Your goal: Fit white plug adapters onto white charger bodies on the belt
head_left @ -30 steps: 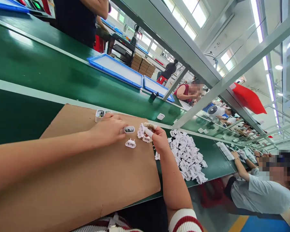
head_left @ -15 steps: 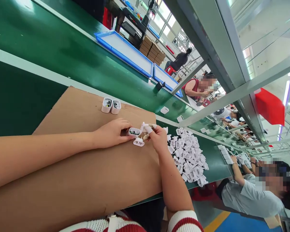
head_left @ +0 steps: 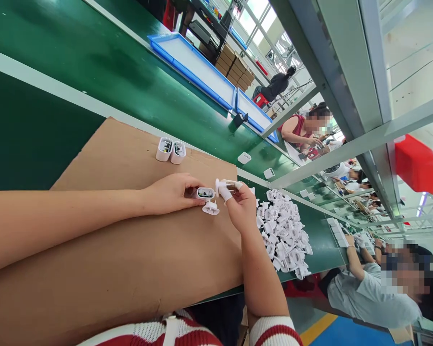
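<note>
My left hand (head_left: 175, 193) is closed around a white charger housing (head_left: 205, 193), whose open end shows dark and green parts inside. Pinched in my right hand (head_left: 242, 205), which has white covers on some fingertips, is a small white plastic cap (head_left: 218, 187), just right of the housing and apart from it. A second white cap (head_left: 211, 208) sits directly below the housing, near my left fingertips; whether they touch it I cannot tell. Two more open housings (head_left: 164, 149) stand side by side on the brown cardboard (head_left: 147, 269), beyond my left hand.
To the right of the cardboard is a heap of white plastic caps (head_left: 283, 230). Across the green bench (head_left: 104, 91) lie white pieces (head_left: 244, 158), a black object (head_left: 239, 120) and blue-edged trays (head_left: 195, 67). A metal post slants down at right. Co-workers sit farther along.
My right hand has drawn slightly right, with the cap in it now apart from the housing and turned. The left hand keeps its hold. The whole view has shifted a little.
</note>
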{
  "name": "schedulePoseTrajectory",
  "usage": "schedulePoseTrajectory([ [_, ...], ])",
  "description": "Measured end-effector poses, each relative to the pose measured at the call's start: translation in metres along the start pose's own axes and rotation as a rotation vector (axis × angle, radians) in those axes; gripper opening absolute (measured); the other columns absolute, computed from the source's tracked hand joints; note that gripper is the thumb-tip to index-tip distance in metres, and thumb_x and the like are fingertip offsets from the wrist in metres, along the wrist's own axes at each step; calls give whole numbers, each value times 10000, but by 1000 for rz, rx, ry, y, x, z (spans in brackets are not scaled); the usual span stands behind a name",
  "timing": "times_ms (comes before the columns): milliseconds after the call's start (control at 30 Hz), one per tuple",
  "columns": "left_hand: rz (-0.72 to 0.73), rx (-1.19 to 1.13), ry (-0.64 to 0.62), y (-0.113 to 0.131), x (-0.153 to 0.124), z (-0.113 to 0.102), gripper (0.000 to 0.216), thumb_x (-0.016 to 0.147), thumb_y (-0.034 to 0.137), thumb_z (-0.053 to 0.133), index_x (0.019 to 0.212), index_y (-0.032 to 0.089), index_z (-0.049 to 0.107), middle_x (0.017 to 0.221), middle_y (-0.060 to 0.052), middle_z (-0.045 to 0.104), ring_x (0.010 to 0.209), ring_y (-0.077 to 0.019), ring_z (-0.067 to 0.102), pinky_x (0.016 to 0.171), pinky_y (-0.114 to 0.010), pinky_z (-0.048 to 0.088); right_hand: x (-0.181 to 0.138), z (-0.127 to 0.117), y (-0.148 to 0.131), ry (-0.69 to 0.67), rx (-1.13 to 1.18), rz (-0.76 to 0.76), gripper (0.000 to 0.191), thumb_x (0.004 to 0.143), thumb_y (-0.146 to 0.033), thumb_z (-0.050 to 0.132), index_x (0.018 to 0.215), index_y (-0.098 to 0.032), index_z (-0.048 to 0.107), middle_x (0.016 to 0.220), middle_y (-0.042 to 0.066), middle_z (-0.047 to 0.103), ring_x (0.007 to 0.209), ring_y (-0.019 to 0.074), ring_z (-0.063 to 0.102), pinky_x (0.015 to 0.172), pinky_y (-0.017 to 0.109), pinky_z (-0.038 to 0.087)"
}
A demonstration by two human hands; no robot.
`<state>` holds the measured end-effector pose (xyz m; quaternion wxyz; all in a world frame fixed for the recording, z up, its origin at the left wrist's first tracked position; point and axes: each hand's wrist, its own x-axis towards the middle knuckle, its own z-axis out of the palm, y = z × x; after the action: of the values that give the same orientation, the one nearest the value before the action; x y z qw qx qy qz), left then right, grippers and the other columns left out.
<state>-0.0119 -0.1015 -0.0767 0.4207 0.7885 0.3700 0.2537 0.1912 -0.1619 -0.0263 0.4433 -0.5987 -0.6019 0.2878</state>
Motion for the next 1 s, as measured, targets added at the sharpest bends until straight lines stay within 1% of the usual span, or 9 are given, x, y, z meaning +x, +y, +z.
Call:
schedulePoseTrajectory([
  [133, -41, 55, 81, -5, -1, 2, 868, 630, 722, 776, 1337, 229, 668, 1282, -113, 678, 1135, -348, 629, 917, -400, 559, 4, 2, 3, -21, 237, 193, 471, 707, -456, 862, 1090, -203, 754, 972, 48, 780, 866, 189, 734, 764, 319, 610],
  [233, 133, 48, -43, -10, 0, -2, 949, 764, 554, 693, 1621, 252, 416, 1541, -111, 521, 1416, -341, 474, 1158, -404, 450, 4, 3, 2, -16, 272, 215, 458, 649, -440, 904, 1019, -205, 773, 981, 56, 794, 883, 197, 739, 742, 308, 610],
  [333, 218, 7, -237, -11, 2, -5, 688, 897, 423, 536, 1566, 265, 512, 1399, -101, 619, 1312, -286, 570, 1139, -366, 464, 3, 4, -1, -4, 273, 228, 446, 632, -437, 920, 987, -204, 784, 964, 59, 800, 853, 199, 735, 688, 299, 599],
  [433, 207, -1, -203, -9, 1, -3, 579, 928, 464, 541, 1458, 243, 615, 1261, -110, 670, 1168, -283, 629, 1069, -360, 509, 2, 5, -2, 10, 269, 232, 428, 643, -452, 918, 965, -201, 791, 906, 51, 797, 773, 182, 712, 633, 289, 579],
  [533, 189, 19, -130, -8, 0, 1, 752, 906, 487, 602, 1601, 241, 453, 1377, -135, 608, 1289, -310, 563, 1127, -389, 474, 2, 5, -2, 19, 259, 207, 430, 647, -463, 916, 961, -197, 794, 903, 52, 798, 767, 178, 711, 664, 298, 593],
  [633, 179, 55, -219, -8, 1, 3, 821, 933, 437, 583, 1686, 296, 289, 1463, -129, 548, 1391, -316, 493, 1206, -445, 395, 3, 3, -1, 90, 255, 161, 444, 674, -489, 895, 993, -196, 793, 970, 62, 802, 845, 192, 734, 764, 326, 622],
  [767, 252, 30, -309, -5, 4, 6, 656, 990, 406, 533, 1632, 384, 399, 1533, -76, 523, 1435, -315, 463, 1233, -465, 352, 5, -1, 0, 155, 260, 119, 438, 691, -493, 884, 1001, -198, 791, 978, 61, 799, 873, 199, 741, 798, 339, 634],
  [900, 298, -65, -197, -3, 2, 11, 602, 934, 498, 637, 1491, 279, 573, 1432, -117, 575, 1357, -318, 510, 1171, -433, 421, 4, -3, 1, 141, 230, 103, 410, 712, -479, 871, 1004, -202, 791, 933, 52, 784, 835, 197, 730, 757, 341, 621],
  [1000, 167, -100, -44, -4, 1, 11, 844, 720, 657, 810, 1398, 193, 615, 1281, -140, 592, 1167, -321, 591, 994, -402, 529, 1, -5, -1, 87, 118, 58, 334, 781, -448, 821, 1022, -219, 803, 956, 46, 763, 847, 189, 716, 754, 329, 597],
])
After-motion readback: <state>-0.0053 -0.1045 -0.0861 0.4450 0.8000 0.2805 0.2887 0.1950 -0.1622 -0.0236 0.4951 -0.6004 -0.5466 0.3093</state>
